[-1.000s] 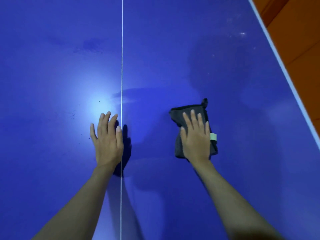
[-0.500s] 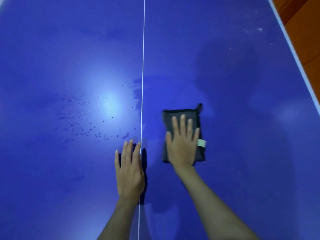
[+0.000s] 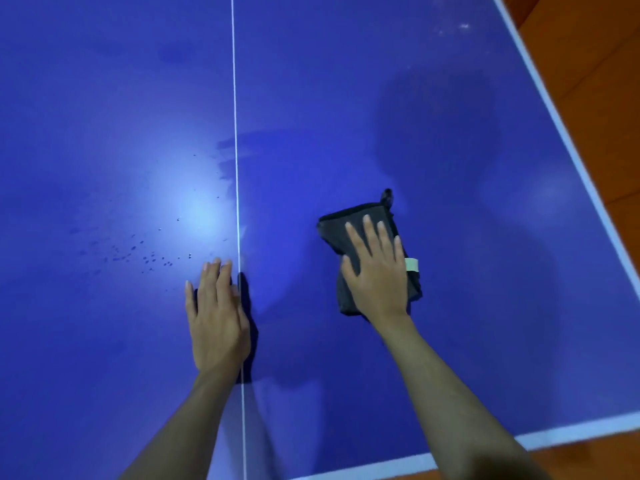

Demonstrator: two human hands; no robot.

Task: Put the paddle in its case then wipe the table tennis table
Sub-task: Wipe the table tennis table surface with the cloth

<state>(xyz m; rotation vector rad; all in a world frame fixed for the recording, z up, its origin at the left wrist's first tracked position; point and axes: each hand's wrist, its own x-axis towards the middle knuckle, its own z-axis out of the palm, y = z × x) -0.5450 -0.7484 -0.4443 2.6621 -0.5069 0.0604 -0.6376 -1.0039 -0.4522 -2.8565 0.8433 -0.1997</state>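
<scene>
Many droplets (image 3: pixel 145 254) beside left hand (image 3: pixel 216 320)

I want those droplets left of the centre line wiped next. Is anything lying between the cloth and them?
Only the left hand, resting flat on the table just left of the white line. The cloth lies under the right hand; the droplets sit just beyond the left fingertips.

No readable text anywhere. The pale tag (image 3: pixel 411 264) on the cloth (image 3: pixel 360 223) under my right hand (image 3: pixel 377 278) looks blank or too small to read. The table (image 3: pixel 450 98) carries white lines only, no print.
</scene>
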